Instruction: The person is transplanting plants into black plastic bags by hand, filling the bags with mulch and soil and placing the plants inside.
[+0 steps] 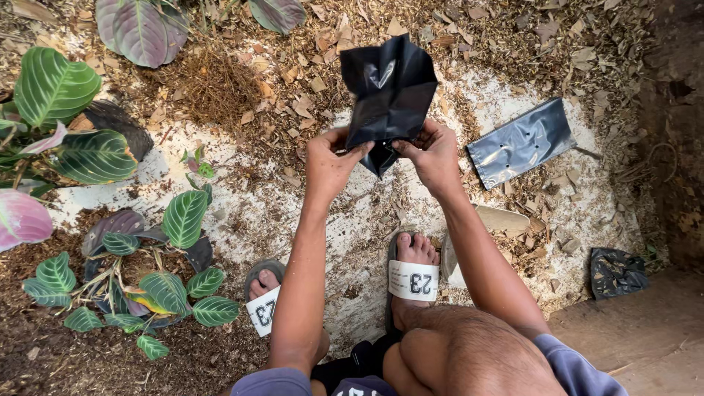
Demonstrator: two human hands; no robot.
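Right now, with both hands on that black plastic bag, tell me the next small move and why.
Probably pull the two hands apart to spread the bag's lower end. The left hand and right hand pinch the black bag at its bottom corner, and it hangs crumpled and folded above them.

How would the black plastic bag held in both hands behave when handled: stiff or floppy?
Probably floppy: the black plastic bag creases and folds above the left hand and right hand. Likely light, since fingertips alone hold it. Its glossy surface may be slippery.
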